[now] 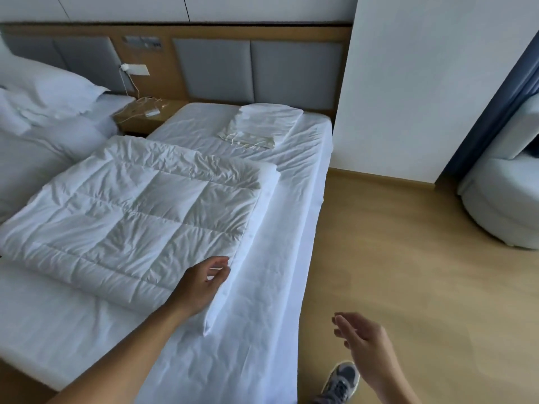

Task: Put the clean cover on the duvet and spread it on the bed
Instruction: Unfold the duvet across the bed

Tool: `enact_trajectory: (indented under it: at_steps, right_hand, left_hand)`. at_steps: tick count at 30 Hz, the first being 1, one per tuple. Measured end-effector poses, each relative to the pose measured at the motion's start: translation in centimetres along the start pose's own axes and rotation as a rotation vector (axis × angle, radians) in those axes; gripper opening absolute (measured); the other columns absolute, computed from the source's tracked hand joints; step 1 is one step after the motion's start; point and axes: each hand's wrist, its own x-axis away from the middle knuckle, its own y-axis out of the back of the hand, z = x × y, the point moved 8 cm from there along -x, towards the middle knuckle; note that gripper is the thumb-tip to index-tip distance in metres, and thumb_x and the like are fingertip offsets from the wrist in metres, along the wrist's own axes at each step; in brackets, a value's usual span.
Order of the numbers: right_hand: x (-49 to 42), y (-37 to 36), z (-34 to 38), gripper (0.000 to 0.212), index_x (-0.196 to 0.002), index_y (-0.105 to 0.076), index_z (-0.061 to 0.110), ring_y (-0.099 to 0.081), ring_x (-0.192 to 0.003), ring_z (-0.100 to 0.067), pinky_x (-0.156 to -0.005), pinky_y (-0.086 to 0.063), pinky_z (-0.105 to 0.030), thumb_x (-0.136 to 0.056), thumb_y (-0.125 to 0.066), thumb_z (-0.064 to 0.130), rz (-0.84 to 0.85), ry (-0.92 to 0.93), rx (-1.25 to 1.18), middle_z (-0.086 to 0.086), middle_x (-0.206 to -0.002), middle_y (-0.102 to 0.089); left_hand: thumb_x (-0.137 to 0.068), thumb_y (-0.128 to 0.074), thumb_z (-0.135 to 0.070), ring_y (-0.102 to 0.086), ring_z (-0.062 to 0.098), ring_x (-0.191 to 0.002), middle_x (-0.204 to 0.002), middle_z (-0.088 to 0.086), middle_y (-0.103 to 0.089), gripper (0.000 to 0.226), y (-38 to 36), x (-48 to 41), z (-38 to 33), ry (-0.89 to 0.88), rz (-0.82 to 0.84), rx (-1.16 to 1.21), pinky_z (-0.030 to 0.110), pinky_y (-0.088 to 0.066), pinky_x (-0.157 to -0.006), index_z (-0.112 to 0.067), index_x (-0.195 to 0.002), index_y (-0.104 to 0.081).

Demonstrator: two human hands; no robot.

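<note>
A folded white quilted duvet (131, 211) lies across the middle of the bed (271, 287), which carries a white fitted sheet. A folded white cover (262, 122) with ties at its near edge rests near the head of the bed. My left hand (201, 284) reaches over the duvet's near right corner, fingers apart and just touching its edge, holding nothing. My right hand (361, 342) hangs open over the wooden floor, to the right of the bed.
A second bed with pillows (43, 112) stands at the left. Between the beds is a wooden nightstand (145, 112) with a charger cable. A white wall (423, 83) and a pale armchair (501, 193) are at the right. My shoe (339, 380) is on the floor.
</note>
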Motion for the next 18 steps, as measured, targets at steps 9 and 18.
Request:
enact_trajectory:
  at_steps: [9,18]
  right_hand:
    - [-23.9,7.4,8.7,0.025,-0.086,-0.071,0.053,-0.069,-0.077,0.001,-0.067,-0.051,-0.023,-0.094,-0.068,0.03,0.19,0.13,0.213,0.019,-0.08,-0.073]
    - [-44.3,8.5,16.9,0.01,-0.088,-0.075,0.034,-0.06,-0.061,0.006,-0.066,-0.044,-0.022,-0.094,-0.067,0.031,0.416,0.193,0.237,0.021,-0.074,-0.07]
  left_hand:
    - [-0.099,-0.063,-0.031,-0.058,0.005,-0.119,-0.131,-0.016,-0.061,0.035,-5.7,-16.7,-10.2,-0.018,-0.118,-0.009,0.03,-0.049,-0.102,-0.028,-0.134,-0.059]
    - [-0.097,-0.065,-0.032,-0.057,0.01,-0.12,-0.135,-0.008,-0.059,0.041,-6.9,-29.4,-14.1,0.165,-0.271,-0.129,0.026,-0.048,-0.095,-0.027,-0.137,-0.057]
